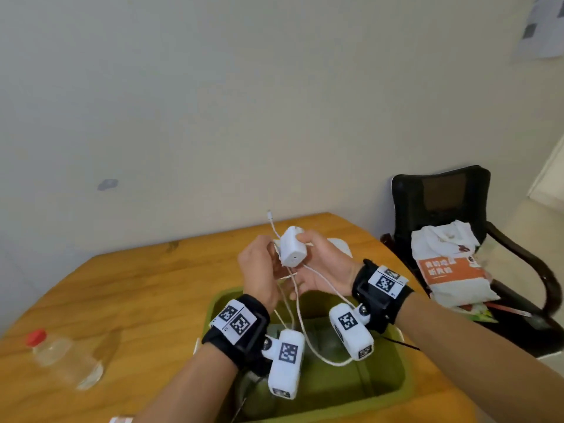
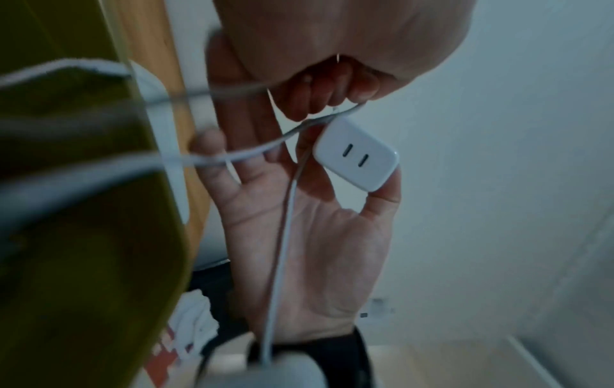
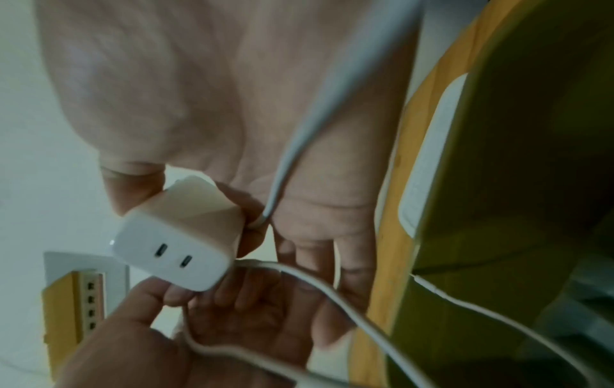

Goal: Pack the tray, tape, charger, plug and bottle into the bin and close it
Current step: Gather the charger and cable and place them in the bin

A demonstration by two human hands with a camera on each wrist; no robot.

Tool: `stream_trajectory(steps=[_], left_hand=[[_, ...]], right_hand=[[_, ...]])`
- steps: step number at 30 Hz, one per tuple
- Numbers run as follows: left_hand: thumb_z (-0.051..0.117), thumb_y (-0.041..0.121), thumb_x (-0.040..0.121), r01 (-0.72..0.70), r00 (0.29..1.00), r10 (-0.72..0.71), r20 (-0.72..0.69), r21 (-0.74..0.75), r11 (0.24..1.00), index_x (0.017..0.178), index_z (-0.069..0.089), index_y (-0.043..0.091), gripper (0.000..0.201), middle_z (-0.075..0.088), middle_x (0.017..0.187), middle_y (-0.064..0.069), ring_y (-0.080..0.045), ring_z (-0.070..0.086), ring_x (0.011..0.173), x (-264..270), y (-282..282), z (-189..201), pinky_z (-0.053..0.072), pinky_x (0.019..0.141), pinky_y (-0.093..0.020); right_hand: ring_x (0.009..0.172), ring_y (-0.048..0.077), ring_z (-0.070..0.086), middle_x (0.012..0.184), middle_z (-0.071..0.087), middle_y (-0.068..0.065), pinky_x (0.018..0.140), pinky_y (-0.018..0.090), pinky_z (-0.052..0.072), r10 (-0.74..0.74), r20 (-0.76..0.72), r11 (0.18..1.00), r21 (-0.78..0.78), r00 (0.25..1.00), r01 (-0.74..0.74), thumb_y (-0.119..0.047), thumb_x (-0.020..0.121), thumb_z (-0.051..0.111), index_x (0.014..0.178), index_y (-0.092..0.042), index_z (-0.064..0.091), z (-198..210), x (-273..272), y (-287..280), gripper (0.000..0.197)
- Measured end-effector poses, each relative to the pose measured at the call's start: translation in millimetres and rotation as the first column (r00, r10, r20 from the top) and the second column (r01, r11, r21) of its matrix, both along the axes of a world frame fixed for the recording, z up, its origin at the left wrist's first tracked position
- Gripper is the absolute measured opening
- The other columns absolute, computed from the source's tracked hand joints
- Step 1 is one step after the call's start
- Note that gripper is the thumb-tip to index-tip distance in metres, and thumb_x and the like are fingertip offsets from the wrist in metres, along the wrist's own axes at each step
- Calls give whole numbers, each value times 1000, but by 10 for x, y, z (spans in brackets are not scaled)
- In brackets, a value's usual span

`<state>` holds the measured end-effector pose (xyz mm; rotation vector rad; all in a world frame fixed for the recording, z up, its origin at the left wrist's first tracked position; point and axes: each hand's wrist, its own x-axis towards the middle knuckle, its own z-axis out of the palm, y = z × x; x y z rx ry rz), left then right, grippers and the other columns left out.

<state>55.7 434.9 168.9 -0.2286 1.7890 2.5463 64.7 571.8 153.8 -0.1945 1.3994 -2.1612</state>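
Note:
Above the green bin [image 1: 393,389], my right hand [image 1: 308,239] pinches a white charger block [image 1: 291,250] between thumb and fingers. Both of its ports show empty in the wrist views, on the charger block [image 2: 357,155] and the charger block [image 3: 179,249]. My left hand [image 1: 268,248] curls its fingers [image 2: 332,99] round the white cable [image 1: 305,334], which loops down into the bin and crosses my right palm [image 2: 315,249]. One cable end sticks up behind the hands. A clear bottle [image 1: 65,358] with a red cap lies on the table at the left. What lies in the bin is blurred.
A flat white piece [image 1: 341,244] lies on the wooden table [image 1: 146,288] behind my hands, beside the bin [image 3: 515,183]. A black chair [image 1: 442,203] with a white and orange bag [image 1: 448,270] stands at the right. A wall runs close behind the table.

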Motion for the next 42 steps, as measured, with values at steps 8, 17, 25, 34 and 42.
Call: stream_trajectory(steps=[8, 17, 25, 34, 42], left_hand=[[53, 30, 94, 297, 944, -313, 105, -684, 666, 67, 66, 17, 32, 56, 63, 6, -11, 49, 62, 8, -614, -513, 38, 64, -25], [54, 22, 94, 1, 991, 87, 101, -660, 751, 69, 68, 12, 30, 61, 69, 0, -18, 50, 65, -87, -1551, -837, 40, 64, -30], [51, 23, 96, -65, 856, 317, 409, -522, 851, 113, 62, 4, 28, 64, 110, -12, -28, 55, 93, -240, -2274, -1339, 41, 79, -40], [49, 19, 93, -45, 766, 277, 581, -380, 924, 129, 54, 1, 40, 63, 127, -15, -31, 52, 104, -403, -2578, -1523, 39, 92, -45], [45, 23, 93, 66, 754, 187, 630, -355, 932, 132, 53, 5, 43, 64, 124, -11, -30, 51, 106, -564, -2646, -1560, 36, 100, -49]], right_hand=[[57, 18, 52, 78, 63, 10, 57, 29, 43, 143, 0, 874, 469, 990, -127, -36, 87, 54, 109, -8, 49, -678, -56, 104, 35], [66, 15, 61, 97, 64, 1, 59, 31, 51, 682, 367, 5, 863, 632, -506, -43, 83, 72, 101, -35, 49, -1574, 38, -257, 30], [91, 25, 52, 104, 54, 4, 59, 32, 39, 795, 336, -213, 934, 505, -287, -39, 87, 75, 125, -13, 52, -1815, -6, -539, 52], [93, 19, 55, 107, 59, -1, 81, 37, 51, 784, 292, -169, 949, 548, -264, -35, 83, 81, 132, -15, 59, -1504, -192, -798, 57], [83, 13, 67, 89, 76, -2, 80, 34, 57, 729, 198, -91, 977, 655, -194, -33, 79, 83, 95, -14, 77, -1217, -428, -850, 25]])
